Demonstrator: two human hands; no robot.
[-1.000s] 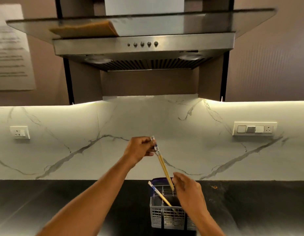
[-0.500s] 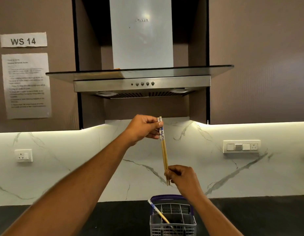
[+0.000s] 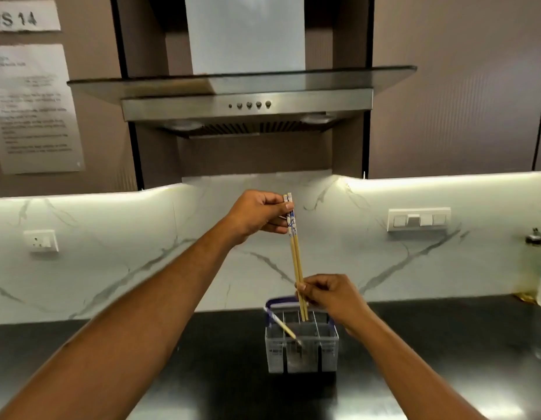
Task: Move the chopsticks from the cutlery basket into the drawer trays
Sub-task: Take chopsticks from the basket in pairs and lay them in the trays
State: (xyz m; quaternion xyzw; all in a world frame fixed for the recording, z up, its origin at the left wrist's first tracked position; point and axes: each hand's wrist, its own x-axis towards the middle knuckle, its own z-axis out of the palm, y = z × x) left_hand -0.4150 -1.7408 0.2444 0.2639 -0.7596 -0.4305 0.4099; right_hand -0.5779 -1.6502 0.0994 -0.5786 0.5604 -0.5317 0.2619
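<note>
A pair of wooden chopsticks (image 3: 296,256) with blue-and-white patterned tops stands nearly upright above the grey cutlery basket (image 3: 301,351). My left hand (image 3: 258,215) pinches their patterned tops. My right hand (image 3: 330,294) pinches their lower ends, just above the basket's back compartments. One more chopstick (image 3: 281,324) leans to the left inside the basket. The basket has a blue handle and sits on the black counter. No drawer or tray is in view.
The black counter (image 3: 142,344) runs under a marble backsplash. A steel range hood (image 3: 248,107) hangs above. Bottles (image 3: 540,268) stand at the far right edge. A socket (image 3: 40,241) is on the left wall, a switch plate (image 3: 417,219) on the right.
The head view has tilted back down, so the basket shows in full. Both hands keep their grip on the pair, whose lower tips now reach the basket's top edge.
</note>
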